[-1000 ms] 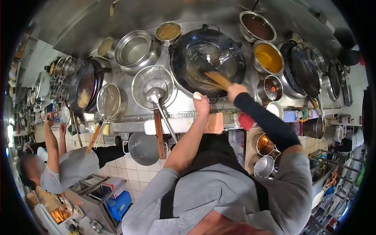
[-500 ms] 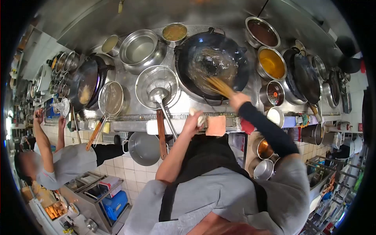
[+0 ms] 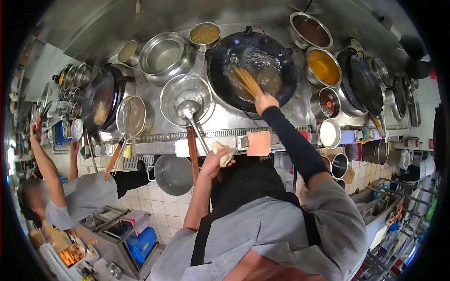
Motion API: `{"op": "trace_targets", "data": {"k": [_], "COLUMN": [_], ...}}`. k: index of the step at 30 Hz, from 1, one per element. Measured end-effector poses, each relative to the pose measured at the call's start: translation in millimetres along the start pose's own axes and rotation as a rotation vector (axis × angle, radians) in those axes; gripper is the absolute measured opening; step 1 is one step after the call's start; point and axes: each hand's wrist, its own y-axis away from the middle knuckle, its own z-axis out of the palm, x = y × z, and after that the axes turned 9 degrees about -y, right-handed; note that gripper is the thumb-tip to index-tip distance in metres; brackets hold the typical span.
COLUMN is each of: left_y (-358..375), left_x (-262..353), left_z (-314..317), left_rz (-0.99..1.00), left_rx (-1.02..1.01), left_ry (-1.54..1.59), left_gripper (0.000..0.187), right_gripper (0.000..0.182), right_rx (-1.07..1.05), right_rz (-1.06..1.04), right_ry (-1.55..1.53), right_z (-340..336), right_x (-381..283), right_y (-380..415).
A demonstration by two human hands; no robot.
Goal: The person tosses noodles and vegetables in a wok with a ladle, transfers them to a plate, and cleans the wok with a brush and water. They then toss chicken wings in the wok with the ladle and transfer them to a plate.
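My right hand (image 3: pixel 266 102) is closed round the end of a bamboo brush (image 3: pixel 248 82), whose bristles are in the water inside a large black wok (image 3: pixel 225 88). My left hand (image 3: pixel 213 164) grips a bunched whitish cloth (image 3: pixel 221 154) just below the counter edge, left of an orange-pink cloth (image 3: pixel 258 143). Left of the wok, a ladle (image 3: pixel 188 109) rests on a round wire strainer (image 3: pixel 168 104), and a wooden handle (image 3: pixel 192 154) sticks out over the edge.
Behind the strainer stands a metal pot (image 3: pixel 186 60). Bowls of dark liquid (image 3: pixel 311 32) and orange liquid (image 3: pixel 323 68) are right of the wok. A co-worker (image 3: pixel 84 196) is at the far left near another wok (image 3: pixel 99 100). A grey pot (image 3: pixel 173 174) sits below the counter.
My right hand and the brush have moved left and up within the wok. My left hand with the whitish cloth has shifted left and down. The co-worker's raised hand has moved up and left.
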Motion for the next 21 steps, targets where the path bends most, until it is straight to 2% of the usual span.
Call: {"op": "trace_targets", "data": {"k": [3,5,6,8,9,11,13,15,17,19,21], "left_y": [17,23,31,37,35,32,27,25,19,21,24], "left_x": [-6,-13,-7,-6,-2,3,4,-3,-4,-10,-10], "left_z": [-16,-27,-23,-20,-17,-10,-6,-4,-6,-7,-6], "left_rz": [0.036,0.063,0.068,0.052,0.053,0.069,0.071,0.07,0.086,0.098,0.098], "left_rx": [0.065,0.115,0.15,0.17,0.176,0.142,0.114,0.112,0.13,0.182,0.25], "left_ry": [0.065,0.062,0.078,0.046,0.029,0.019,0.013,0.056,0.093,0.136,0.141], "left_gripper": [0.031,0.031,0.029,0.028,0.028,0.029,0.03,0.031,0.031,0.031,0.031], "right_gripper": [0.035,0.034,0.032,0.026,0.023,0.023,0.026,0.025,0.024,0.025,0.026], "right_rx": [-0.238,-0.355,-0.229,-0.169,-0.223,-0.194,-0.124,-0.091,-0.148,-0.267,-0.406], "right_rz": [-0.104,-0.015,-0.007,-0.022,-0.053,0.054,0.135,0.095,-0.02,-0.08,-0.104], "right_ry": [0.168,0.463,0.415,0.372,0.384,0.288,0.17,0.099,0.03,0.114,0.374], "right_z": [-48,-89,-120,-133,-123,-85,-46,-15,-25,-73,-105], "right_x": [51,79,67,61,62,23,-8,-12,3,20,64], "right_y": [32,3,-20,-82,-114,-135,-111,-63,-9,31,22]}}
